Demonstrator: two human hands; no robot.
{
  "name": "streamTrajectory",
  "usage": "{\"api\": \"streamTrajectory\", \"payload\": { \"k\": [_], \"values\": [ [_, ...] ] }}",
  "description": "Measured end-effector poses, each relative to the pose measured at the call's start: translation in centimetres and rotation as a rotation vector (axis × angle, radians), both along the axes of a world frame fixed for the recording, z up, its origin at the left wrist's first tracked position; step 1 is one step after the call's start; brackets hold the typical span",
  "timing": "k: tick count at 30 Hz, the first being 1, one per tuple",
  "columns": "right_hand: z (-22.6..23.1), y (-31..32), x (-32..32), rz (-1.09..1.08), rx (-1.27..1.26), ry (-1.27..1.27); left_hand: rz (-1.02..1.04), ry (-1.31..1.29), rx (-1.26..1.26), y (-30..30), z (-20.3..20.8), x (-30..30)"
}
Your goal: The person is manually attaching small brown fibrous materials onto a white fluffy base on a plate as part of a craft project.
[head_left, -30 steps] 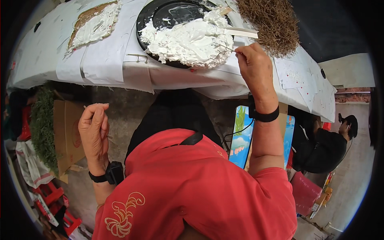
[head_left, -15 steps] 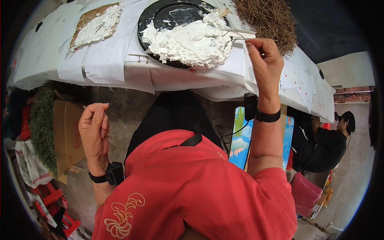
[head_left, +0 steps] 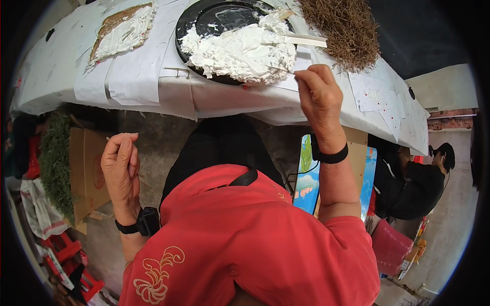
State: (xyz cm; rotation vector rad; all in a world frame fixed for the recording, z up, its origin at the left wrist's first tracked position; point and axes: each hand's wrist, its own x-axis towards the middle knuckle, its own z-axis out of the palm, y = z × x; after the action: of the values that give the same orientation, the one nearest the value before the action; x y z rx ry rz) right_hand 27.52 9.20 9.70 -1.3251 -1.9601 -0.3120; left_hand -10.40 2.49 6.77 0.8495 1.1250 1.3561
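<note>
My right hand (head_left: 321, 97) pinches a thin dark stem (head_left: 285, 70) between thumb and fingertips, over the table's front edge. The stem's far end touches a heap of white paste (head_left: 240, 53) on a round black tray (head_left: 182, 41). A flat pale stick (head_left: 306, 40) leans out of the paste toward the right. My left hand (head_left: 121, 158) hangs in front of the table, its fingers curled closed. Thin ends poke out beside those fingers, too small to name.
A bundle of brown twigs (head_left: 342, 30) lies right of the tray. At the left is a board (head_left: 122, 38) spread with white paste. Under the table stand a cardboard box (head_left: 87, 168) and green foliage (head_left: 56, 163). A person in black (head_left: 418, 183) sits at the right.
My right hand has come down and left from beside the pale stick, bringing the thin stem's end to the paste's near right side. My left hand has barely moved.
</note>
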Motion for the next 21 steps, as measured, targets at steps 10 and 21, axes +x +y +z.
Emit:
{"api": "streamTrajectory", "payload": {
  "k": [10,21],
  "values": [
    [-1.2,0.4,-0.5,0.003,-0.3,0.612,-0.016,0.033,0.003,0.1,-0.4,0.1],
    [-1.2,1.2,0.7,-0.091,-0.293,0.373,-0.022,0.013,-0.01,-0.1,0.0,0.5]
  ]
}}
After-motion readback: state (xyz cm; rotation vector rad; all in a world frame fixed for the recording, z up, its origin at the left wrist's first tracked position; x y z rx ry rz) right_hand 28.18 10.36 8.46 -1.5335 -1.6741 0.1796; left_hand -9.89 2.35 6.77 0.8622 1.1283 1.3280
